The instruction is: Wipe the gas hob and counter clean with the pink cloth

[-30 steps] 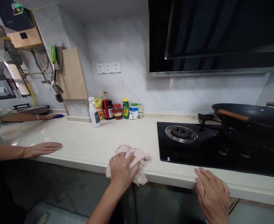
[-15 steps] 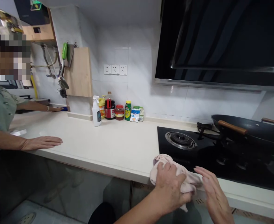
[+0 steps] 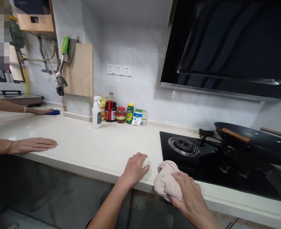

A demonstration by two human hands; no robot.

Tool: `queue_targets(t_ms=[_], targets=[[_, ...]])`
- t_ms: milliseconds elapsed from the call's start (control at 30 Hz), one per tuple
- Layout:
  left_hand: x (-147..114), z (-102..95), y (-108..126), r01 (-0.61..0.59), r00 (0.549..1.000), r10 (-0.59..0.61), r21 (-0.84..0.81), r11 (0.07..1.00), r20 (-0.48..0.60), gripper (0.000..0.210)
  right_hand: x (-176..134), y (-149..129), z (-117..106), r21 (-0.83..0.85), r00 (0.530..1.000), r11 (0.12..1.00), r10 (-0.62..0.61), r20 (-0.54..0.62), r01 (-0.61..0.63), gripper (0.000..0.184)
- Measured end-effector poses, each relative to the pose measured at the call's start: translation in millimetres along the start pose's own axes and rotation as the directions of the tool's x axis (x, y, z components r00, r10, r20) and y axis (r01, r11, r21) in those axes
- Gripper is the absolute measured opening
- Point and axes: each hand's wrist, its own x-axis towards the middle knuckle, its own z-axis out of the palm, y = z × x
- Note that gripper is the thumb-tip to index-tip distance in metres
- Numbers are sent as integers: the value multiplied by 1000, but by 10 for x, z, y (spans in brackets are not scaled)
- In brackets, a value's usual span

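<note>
A bunched, pale pink cloth [image 3: 167, 183] lies over the counter's front edge, at the near left corner of the black stove [image 3: 178, 167]. My right hand [image 3: 190, 194] grips it from the right, thumb underneath and fingers on top. To the left of the cloth is my left hand [image 3: 135, 168], holding nothing. Its fingers are apart and slightly bent over the white counter [image 3: 102, 149]. Part of the cloth is hidden under my right fingers.
At left a co-worker's hand [image 3: 32, 145] rests flat on the counter; the other presses a blue cloth [image 3: 54, 112]. Against the wall stand a spray bottle [image 3: 97, 113], a sauce jug [image 3: 110, 109] and several condiments. A wok [image 3: 255, 140] sits on the stove under the range hood [image 3: 221, 47].
My left hand has let go of the cloth and moved left over the counter. My right hand, empty before, has taken hold of the cloth. The co-worker has shifted left in view.
</note>
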Motion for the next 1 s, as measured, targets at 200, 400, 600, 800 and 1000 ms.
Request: queue_targets(t_ms=[200,400,600,800,1000], targets=[[-39,133,-76,-66,998,64,170,983,18,31,171,-36,-24,202,984,978,78,-157,-46,30],[-59,125,-59,-93,994,82,193,977,67,37,334,95,-125,18,941,977,211,-266,-214,47],[-32,37,-10,-76,977,45,145,986,211,50,591,87,-8,-110,956,963,259,135,-245,60],[-28,13,15,-62,973,27,146,987,230,51,1266,388,87,-25,934,952,303,192,-304,56],[-47,26,15,-62,977,30,146,987,213,51,1814,711,302,-107,919,944,328,216,-312,61]])
